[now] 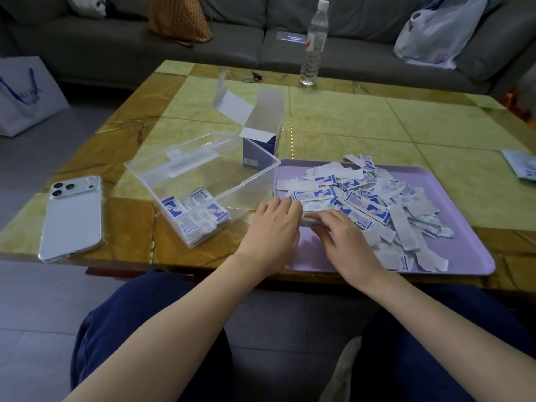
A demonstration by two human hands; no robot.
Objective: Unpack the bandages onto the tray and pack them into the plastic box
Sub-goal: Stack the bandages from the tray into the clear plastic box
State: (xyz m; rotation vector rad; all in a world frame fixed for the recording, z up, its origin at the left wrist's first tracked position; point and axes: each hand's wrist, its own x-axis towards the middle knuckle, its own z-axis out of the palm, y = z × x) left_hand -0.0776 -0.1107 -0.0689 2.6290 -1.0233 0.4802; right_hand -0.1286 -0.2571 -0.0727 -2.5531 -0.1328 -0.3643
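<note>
A lilac tray (452, 256) lies on the table with a heap of blue-and-white wrapped bandages (374, 204) spread over it. My left hand (272, 227) and my right hand (345, 236) meet at the tray's near left corner, both pinching a small stack of bandages (309, 221) held edge-on between them. Left of the tray stands the clear plastic box (203, 181), lid open, with several bandages (197, 216) stacked in its near corner. Behind it stands the opened cardboard bandage carton (261, 132), looking empty.
A silver phone (72, 219) lies at the table's left front. A water bottle (313, 44) stands at the far edge near some keys (252, 76). More bandage packets (522, 166) lie at the right edge. A sofa with bags is behind.
</note>
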